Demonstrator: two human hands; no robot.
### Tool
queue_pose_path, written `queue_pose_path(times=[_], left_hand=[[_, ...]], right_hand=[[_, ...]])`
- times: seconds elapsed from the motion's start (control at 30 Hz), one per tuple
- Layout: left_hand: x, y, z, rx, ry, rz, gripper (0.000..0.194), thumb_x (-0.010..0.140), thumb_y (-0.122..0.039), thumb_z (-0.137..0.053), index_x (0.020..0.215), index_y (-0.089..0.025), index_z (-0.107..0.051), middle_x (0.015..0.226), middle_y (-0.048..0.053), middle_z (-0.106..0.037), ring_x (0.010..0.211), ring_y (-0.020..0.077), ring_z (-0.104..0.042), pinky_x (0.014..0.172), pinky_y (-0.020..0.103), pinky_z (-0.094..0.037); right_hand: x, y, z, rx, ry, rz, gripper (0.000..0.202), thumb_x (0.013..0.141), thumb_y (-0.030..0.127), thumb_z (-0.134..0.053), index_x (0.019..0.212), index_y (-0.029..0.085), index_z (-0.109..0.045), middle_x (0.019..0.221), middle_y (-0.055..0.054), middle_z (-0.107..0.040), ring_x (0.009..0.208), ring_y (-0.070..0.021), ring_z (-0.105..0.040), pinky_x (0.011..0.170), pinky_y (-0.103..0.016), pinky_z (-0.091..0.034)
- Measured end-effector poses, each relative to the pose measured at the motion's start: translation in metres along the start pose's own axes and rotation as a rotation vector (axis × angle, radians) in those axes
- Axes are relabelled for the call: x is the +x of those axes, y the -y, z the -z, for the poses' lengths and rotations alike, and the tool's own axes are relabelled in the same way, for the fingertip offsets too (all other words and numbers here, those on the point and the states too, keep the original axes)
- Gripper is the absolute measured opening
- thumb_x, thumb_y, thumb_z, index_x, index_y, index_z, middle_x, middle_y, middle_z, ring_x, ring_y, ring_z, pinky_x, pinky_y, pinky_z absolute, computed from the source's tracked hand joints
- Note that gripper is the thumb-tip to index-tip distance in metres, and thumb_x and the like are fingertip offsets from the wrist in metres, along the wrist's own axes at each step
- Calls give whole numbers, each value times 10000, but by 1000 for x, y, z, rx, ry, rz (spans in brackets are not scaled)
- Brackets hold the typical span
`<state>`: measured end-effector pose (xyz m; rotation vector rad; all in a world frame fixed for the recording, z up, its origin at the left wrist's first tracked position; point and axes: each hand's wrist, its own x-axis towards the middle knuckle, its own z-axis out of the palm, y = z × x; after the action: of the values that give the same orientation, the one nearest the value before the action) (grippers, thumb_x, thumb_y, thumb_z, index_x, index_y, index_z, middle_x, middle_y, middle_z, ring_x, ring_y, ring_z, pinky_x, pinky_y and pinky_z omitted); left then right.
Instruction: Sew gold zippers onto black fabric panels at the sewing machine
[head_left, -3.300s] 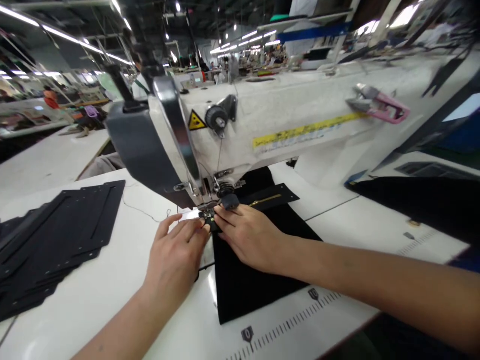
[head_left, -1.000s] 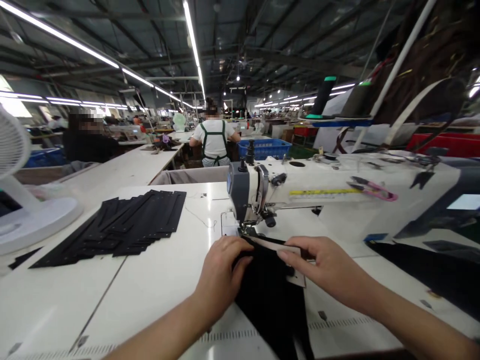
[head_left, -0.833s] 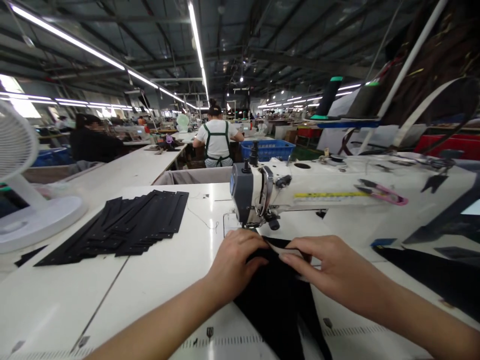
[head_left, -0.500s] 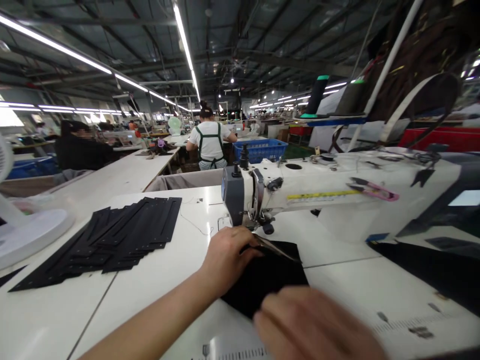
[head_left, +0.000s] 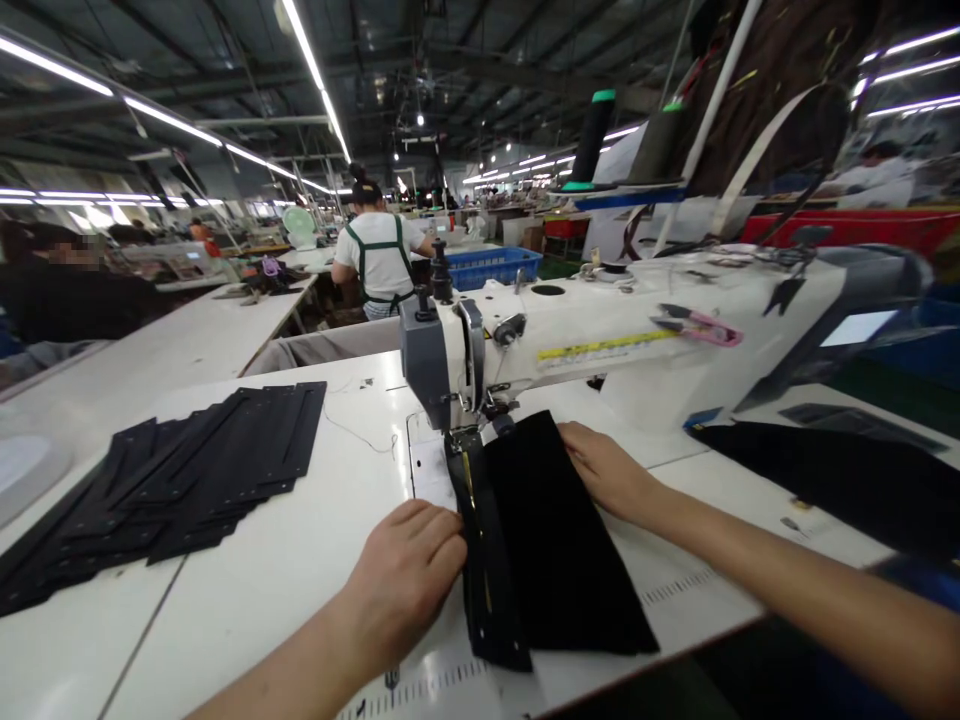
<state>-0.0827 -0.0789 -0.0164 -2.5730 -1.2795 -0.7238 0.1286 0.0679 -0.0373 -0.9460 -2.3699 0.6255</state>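
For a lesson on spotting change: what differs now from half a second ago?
The black cloth now lies flat, gold zipper showing, running toward the person. The left hand drew back from the machine; the right hand moved forward to the cloth's right edge. Stack and snips stayed put.

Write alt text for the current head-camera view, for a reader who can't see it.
A person's left hand touches a black strip bearing a gold line at a white sewing machine; the right hand touches the black fabric beside it. Overlapping black pieces lie at left; beyond, a co-worker in white faces away.
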Motion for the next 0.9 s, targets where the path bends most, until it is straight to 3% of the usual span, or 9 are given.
queue_pose_path(times=[0.1, 0.23, 0.33, 0.47, 0.53, 0.6, 0.7, 0.77, 0.9], left_hand=[[-4, -3, 0, -73, 129, 65, 187, 774, -74, -389, 847, -146, -545, 868, 86, -584, 841, 190, -552, 812, 366, -444], [9, 11, -8, -25, 101, 182, 252, 821, -122, -381, 1007, -138, -551, 1037, 111, -590, 1017, 217, -519, 890, 399, -419], [18, 20, -21, 52, 133, 266, 212, 828, -132, -387, 896, -144, -588, 986, 96, -615, 1038, 226, -512, 924, 425, -391], [22, 22, -26, 91, 157, 316, 171, 789, -133, -420, 813, -143, -590, 893, 75, -626, 966, 222, -529, 949, 443, -348], [21, 20, -23, 86, 152, 322, 158, 774, -135, -429, 795, -150, -585, 871, 64, -622, 935, 218, -529, 949, 446, -336], [21, 18, -19, 75, 152, 323, 164, 774, -135, -419, 782, -158, -581, 866, 58, -618, 940, 216, -522, 965, 452, -311], [21, 18, -18, 70, 161, 327, 187, 791, -146, -396, 784, -161, -582, 869, 58, -613, 975, 220, -511, 993, 467, -270], [22, 18, -19, 79, 161, 325, 199, 793, -148, -385, 776, -161, -583, 867, 60, -613, 977, 221, -515, 999, 471, -262], [22, 20, -24, 97, 132, 300, 199, 776, -145, -402, 798, -163, -599, 880, 61, -626, 964, 218, -534, 997, 458, -280]], right_hand=[[7, -15, -1, 167, -85, -103, 410, 909, 377, -239, 875, 163, -587, 766, -38, -613, 765, -199, -582, 692, -313, -461], [8, -13, -10, 349, -142, -167, 395, 881, 425, -291, 977, 185, -591, 904, -41, -630, 880, -209, -573, 807, -319, -434], [6, -14, -11, 399, -131, -184, 376, 856, 383, -345, 1109, 189, -544, 945, -44, -635, 882, -200, -581, 812, -319, -436], [10, -26, -11, 475, -64, -153, 558, 768, 288, -464, 1308, 186, -362, 825, -13, -644, 749, -173, -602, 725, -306, -465], [14, -31, -7, 417, -88, -156, 455, 761, 295, -467, 1205, 199, -487, 823, -13, -639, 726, -167, -594, 711, -300, -459], [19, -33, -1, 312, -140, -203, 303, 780, 337, -430, 970, 190, -615, 823, -31, -632, 740, -178, -584, 705, -303, -448], [27, -26, 7, 190, -180, -255, 377, 835, 410, -327, 727, 186, -610, 767, -48, -620, 755, -196, -572, 669, -299, -432], [33, -20, 8, 109, -142, -216, 387, 848, 436, -338, 692, 190, -593, 737, -38, -622, 728, -187, -571, 645, -281, -420], [45, -23, -1, -206, -49, -77, 205, 833, 356, -489, 764, 193, -591, 742, -12, -642, 690, -168, -576, 629, -255, -397]])
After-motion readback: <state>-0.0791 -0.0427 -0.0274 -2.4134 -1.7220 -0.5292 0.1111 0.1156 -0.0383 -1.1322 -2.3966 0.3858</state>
